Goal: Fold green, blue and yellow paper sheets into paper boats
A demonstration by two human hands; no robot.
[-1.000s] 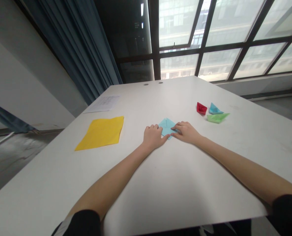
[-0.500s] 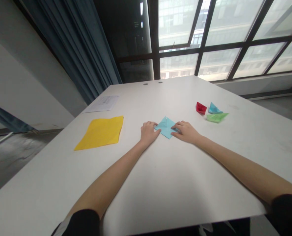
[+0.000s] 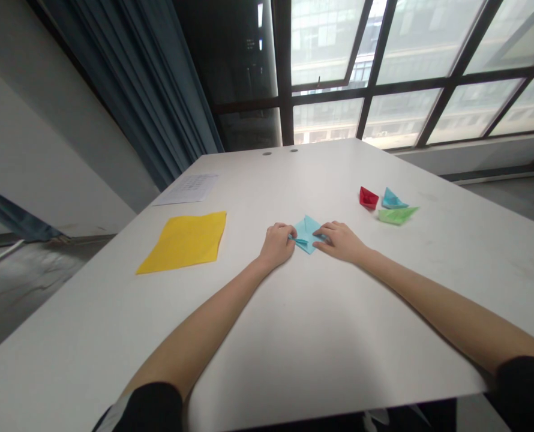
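A light blue folded paper (image 3: pixel 308 227) lies on the white table between both hands, with its left part lifted and folded inward. My left hand (image 3: pixel 279 243) pinches that left part, its fingers curled round the edge. On the paper's right corner rests my right hand (image 3: pixel 339 241), thumb and forefinger slightly apart, holding the corner down against the table.
Right of the hands stand small folded boats: red (image 3: pixel 368 198), blue (image 3: pixel 393 199) and green (image 3: pixel 397 215). A yellow sheet (image 3: pixel 185 242) lies to the left, with a printed white page (image 3: pixel 186 189) behind it. The white table (image 3: pixel 294 336) extends towards windows.
My left hand has moved slightly right and its fingers have closed on the paper's left part, which is now raised and folded inward. My right hand has stayed in place.
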